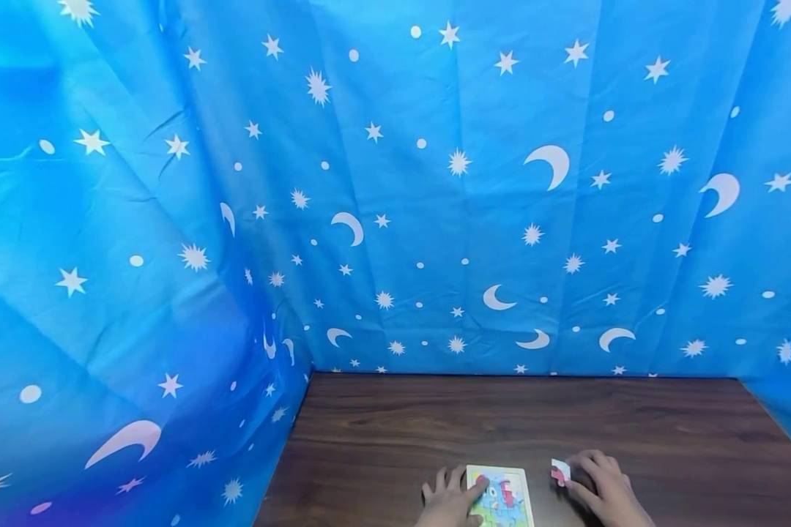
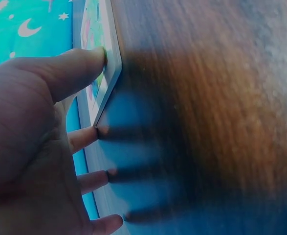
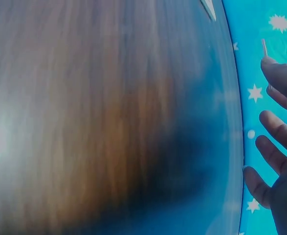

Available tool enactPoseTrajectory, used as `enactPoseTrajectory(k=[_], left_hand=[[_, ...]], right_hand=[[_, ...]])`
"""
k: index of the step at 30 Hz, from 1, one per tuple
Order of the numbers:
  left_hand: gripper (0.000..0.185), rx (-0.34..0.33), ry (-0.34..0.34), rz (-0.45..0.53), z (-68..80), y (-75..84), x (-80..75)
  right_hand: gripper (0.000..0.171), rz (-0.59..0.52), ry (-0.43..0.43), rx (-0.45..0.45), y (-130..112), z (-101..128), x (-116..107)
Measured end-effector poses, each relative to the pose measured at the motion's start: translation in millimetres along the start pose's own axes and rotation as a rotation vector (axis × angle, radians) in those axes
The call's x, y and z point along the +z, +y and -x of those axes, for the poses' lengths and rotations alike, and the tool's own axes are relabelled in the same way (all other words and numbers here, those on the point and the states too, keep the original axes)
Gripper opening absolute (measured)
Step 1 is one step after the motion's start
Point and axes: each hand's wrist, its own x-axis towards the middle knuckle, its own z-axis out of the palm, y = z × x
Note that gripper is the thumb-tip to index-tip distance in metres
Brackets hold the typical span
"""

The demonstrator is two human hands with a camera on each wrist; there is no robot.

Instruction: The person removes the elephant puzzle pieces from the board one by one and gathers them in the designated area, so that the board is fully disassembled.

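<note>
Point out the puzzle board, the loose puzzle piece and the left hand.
puzzle board [image 1: 509, 489]: head view, on its picture face.
loose puzzle piece [image 1: 559, 472]: head view, on the piece's middle.
left hand [image 1: 450, 501]: head view, on the back of the hand.

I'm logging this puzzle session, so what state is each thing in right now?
Puzzle board: flat on the table, mostly filled, held down.
Left hand: fingers straight, thumb pressing the board's edge.
Loose puzzle piece: lifted off the board, pinched.
Right hand: pinching the piece at its fingertips.
</note>
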Motion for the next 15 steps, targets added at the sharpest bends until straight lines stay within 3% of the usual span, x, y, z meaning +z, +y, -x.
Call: enactPoseTrajectory(k=[7, 15], left_hand=[[0.058, 0.027, -0.016, 0.058, -0.9, -3.8, -0.7], [0.058, 0.032, 0.0, 0.054, 6.0, -2.4, -0.7]], right_hand=[[0.031, 0.043, 0.021, -0.014, 18.5, 5.1, -9.7], [0.035, 0.061, -0.072, 0.043, 32.8, 8.2, -18.2]])
